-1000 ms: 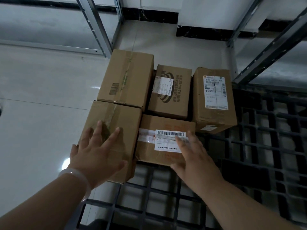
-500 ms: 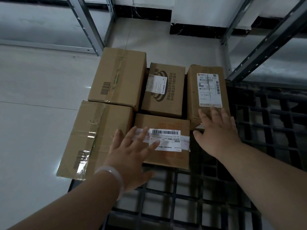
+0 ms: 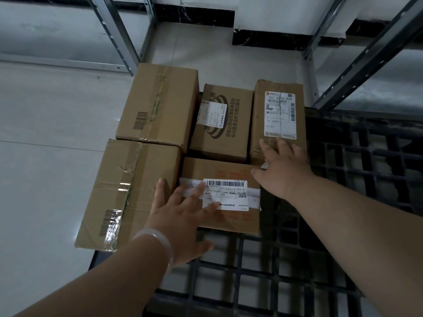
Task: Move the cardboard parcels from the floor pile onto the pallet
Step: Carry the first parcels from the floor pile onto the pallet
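Parcels [image 3: 158, 104] edge-to-edge, left hand [image 3: 180, 216], right hand [image 3: 283, 163] flat atop — pallet grid [image 3: 366, 161] exposed rightward

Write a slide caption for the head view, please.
Left hand and right hand rest flat on brown cardboard parcels atop a black grid pallet.

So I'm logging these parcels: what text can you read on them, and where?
"507 N", some creased characters, "A35": on the back right parcel.
"请确认商品完整后再签收" and "有问题请及时与我们联系": printed on the back middle parcel.
Other label print, including on the front middle parcel: too small or blurred.
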